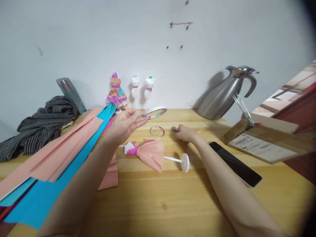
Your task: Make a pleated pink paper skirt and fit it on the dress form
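Above the table, my left hand (130, 123) pinches a roll of tape (159, 113) between thumb and fingers. My right hand (185, 133) is closed around a small dark object (175, 129) at the tabletop; its kind cannot be made out. Between my arms a miniature dress form (130, 148) lies on its side, wearing a magenta top and a peach crepe paper skirt (151, 154). Its white stand (185, 162) points right. Just behind it lies a thin round ring (157, 131) with tiny bits inside.
Peach and blue crepe paper sheets (56, 164) spread at left, beside a striped cloth (49, 115) and a bottle (71, 93). Along the wall stand a dressed form (116, 92) and two white forms (149, 87). At right are a steel jug (219, 95), a phone (237, 164) and a cardboard box (264, 140).
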Available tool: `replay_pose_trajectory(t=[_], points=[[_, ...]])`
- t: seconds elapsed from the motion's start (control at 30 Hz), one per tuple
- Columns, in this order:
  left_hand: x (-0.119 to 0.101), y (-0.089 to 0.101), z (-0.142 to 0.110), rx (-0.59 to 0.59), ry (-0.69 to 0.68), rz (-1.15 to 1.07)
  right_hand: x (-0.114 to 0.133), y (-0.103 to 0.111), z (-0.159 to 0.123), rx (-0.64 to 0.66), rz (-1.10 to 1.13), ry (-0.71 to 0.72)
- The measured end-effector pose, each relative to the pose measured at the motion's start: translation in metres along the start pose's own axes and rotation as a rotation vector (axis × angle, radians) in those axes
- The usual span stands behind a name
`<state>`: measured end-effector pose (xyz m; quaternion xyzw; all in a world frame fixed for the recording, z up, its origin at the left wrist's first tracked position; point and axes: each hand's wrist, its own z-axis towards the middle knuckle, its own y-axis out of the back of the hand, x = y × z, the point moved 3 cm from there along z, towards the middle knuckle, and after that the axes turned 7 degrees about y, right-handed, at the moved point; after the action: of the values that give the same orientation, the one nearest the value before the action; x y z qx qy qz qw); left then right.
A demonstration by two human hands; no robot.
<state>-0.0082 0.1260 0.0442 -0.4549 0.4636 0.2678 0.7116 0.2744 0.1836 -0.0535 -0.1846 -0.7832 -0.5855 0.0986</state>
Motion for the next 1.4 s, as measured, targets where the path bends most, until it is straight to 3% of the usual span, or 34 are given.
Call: replay_pose_trajectory(t=[0.17, 0.37, 0.4, 0.5, 0.6, 0.7, 1.17, 1.4], points=[[0.002, -0.001, 0.0, 0.039, -0.009, -0.039, 0.008, 0.016, -0.007, -0.094, 0.318, 0.077], [0.003, -0.002, 0.002, 0.028, -0.015, -0.095, 0.052, 0.04, -0.057, -0.138, 0.776, 0.414], [0.004, -0.003, 0.003, 0.024, -0.014, -0.1, 0.062, 0.041, -0.067, -0.131, 0.855, 0.472], [0.006, -0.006, 0.003, 0.025, -0.017, -0.1, 0.09, 0.033, -0.091, 0.067, 1.251, 0.637], [0.008, -0.011, 0.002, 0.043, -0.022, -0.093, 0.105, 0.019, -0.103, 0.244, 1.337, 0.613], [0.008, -0.016, 0.001, 0.059, -0.026, -0.091, 0.11, 0.009, -0.106, 0.343, 1.347, 0.56], [0.016, -0.022, 0.003, 0.133, -0.013, -0.145, 0.119, -0.001, -0.108, 0.384, 1.505, 0.499], [0.016, -0.026, 0.002, 0.113, 0.013, -0.123, 0.119, 0.001, -0.11, 0.383, 1.557, 0.47]])
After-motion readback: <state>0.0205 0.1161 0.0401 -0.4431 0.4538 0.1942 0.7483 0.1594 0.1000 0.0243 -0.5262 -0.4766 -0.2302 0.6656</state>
